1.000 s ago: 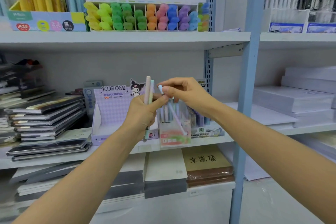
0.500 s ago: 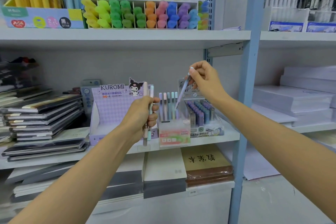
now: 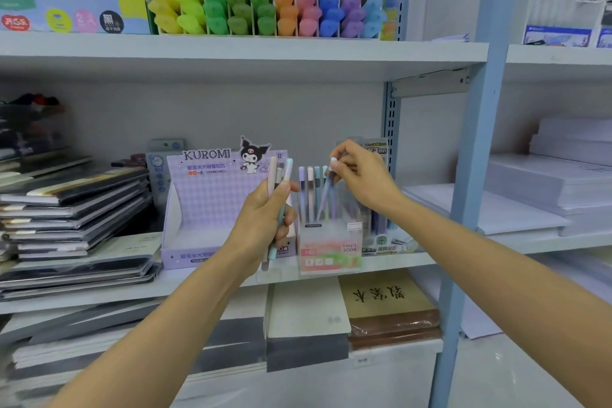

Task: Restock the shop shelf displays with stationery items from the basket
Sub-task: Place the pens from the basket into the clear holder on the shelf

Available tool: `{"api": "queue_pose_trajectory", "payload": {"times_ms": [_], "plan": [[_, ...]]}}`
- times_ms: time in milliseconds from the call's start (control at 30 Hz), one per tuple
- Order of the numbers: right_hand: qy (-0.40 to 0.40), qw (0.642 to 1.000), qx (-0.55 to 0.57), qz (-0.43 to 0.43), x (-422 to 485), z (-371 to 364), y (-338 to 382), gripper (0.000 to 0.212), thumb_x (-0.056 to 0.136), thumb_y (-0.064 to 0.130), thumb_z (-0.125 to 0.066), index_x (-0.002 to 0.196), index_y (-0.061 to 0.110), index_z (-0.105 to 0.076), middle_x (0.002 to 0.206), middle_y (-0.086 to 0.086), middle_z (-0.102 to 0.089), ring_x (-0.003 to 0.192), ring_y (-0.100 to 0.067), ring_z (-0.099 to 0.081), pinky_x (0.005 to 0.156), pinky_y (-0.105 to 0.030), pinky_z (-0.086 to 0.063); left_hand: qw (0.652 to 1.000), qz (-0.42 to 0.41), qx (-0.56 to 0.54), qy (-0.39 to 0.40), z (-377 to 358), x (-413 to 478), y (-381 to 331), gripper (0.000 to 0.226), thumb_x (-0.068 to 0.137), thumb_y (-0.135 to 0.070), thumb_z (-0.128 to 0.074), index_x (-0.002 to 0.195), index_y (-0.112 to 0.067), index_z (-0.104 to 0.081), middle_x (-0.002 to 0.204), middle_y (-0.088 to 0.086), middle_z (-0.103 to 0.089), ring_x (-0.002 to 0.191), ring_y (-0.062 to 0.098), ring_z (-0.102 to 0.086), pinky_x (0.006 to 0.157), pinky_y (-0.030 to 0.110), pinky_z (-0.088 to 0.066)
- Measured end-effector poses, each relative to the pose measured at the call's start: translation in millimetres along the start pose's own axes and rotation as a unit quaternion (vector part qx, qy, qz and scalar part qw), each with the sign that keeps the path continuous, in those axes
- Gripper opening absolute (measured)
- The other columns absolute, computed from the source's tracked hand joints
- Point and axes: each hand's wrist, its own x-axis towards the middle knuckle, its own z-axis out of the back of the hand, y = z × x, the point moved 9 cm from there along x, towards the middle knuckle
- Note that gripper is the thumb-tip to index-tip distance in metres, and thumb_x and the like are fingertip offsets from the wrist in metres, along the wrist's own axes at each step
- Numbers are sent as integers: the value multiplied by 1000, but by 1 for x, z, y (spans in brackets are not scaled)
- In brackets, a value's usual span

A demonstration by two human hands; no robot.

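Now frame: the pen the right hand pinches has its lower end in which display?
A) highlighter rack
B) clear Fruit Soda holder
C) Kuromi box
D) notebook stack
B: the right hand pinches the top of a lilac pen whose lower end sits among the pens in the clear Fruit Soda holder; the left hand grips spare pens.

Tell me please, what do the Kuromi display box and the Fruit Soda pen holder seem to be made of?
The Kuromi display box looks like matte printed cardboard: flat folded panels and a cut-out character shape on top. The Fruit Soda pen holder seems frosted translucent plastic: the pens inside show dimly through its wall.
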Motion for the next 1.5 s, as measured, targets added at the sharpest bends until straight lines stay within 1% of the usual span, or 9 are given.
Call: {"api": "queue_pose_trajectory", "payload": {"times_ms": [267, 467, 600, 700, 800, 967, 1133, 1267, 1500], "plan": [[19, 999, -39, 12, 5, -9, 6, 10, 98, 14, -54, 107, 11, -51, 79, -9, -69, 76, -22, -66, 72, -33, -53, 999, 5, -12, 30, -7, 6, 9, 27, 102, -35, -43, 101, -15, -61, 56, -5, -50, 42, 10, -31, 39, 21, -30], [-12, 994, -108, -6, 9, -8, 1, 4, 90, 20, -66, 91, 16, -63, 101, 2, -53, 93, -12, -51, 85, -30, -44, 1000, 2, -6, 30, -5, 3, 6, 28, 102, -37, -43, 99, -15, -60, 57, -6, -49, 43, 10, -34, 42, 22, -33], [39, 988, -136, -55, 8, -12, -4, 20, 91, 25, -65, 108, 15, -69, 118, -5, -47, 113, -18, -47, 101, -36, -40, 1000, -2, 8, 29, -5, -2, 0, 29, 102, -39, -42, 100, -16, -60, 56, -6, -51, 45, 11, -41, 45, 24, -38], [-2, 999, -43, -29, 0, 2, 18, 26, 94, 31, -59, 116, 18, -66, 113, 0, -53, 98, -9, -53, 89, -26, -44, 999, -13, 14, 33, -6, -6, -6, 30, 101, -39, -43, 99, -15, -62, 56, -5, -52, 46, 11, -46, 46, 23, -41], [63, 981, 180, -26, -10, -2, 39, 26, 96, 27, -57, 119, 15, -63, 101, 2, -67, 79, -7, -63, 68, -21, -49, 999, -21, 15, 41, -11, -8, -12, 30, 101, -38, -44, 99, -15, -63, 57, -4, -54, 46, 12, -48, 47, 23, -43], [108, 960, 257, -9, -16, -3, 54, 11, 91, 9, -65, 102, 9, -67, 81, -4, -69, 71, -12, -65, 66, -22, -52, 998, -25, -2, 57, -18, -15, -23, 31, 101, -40, -44, 104, -15, -62, 66, 6, -64, 55, 19, -62, 50, 27, -52], [-11, 921, 383, -65, -11, 34, 30, 7, 89, 2, -65, 95, 5, -66, 75, -4, -72, 70, -14, -69, 63, -18, -54, 998, 34, -54, -13, 7, -13, -17, 32, 97, -40, -52, 99, -12, -65, 65, 1, -64, 39, 10, -44, 32, 16, -24], [31, 929, 357, -95, -22, 33, 20, 9, 85, 6, -69, 93, 6, -65, 80, -7, -74, 72, -15, -70, 63, -19, -54, 991, 26, -106, -82, 26, -17, -22, 19, 81, -27, -75, 83, -9, -69, 70, 2, -68, 38, 7, -38, 31, 15, -21], [215, 953, 204, -70, -48, 2, 33, 17, 79, 18, -78, 91, 9, -68, 87, -9, -75, 80, -17, -70, 72, -23, -55, 970, -21, -191, -147, 24, -24, -40, 8, 86, -20, -71, 91, -15, -67, 84, 4, -76, 36, 5, -43, 31, 14, -26]]}}
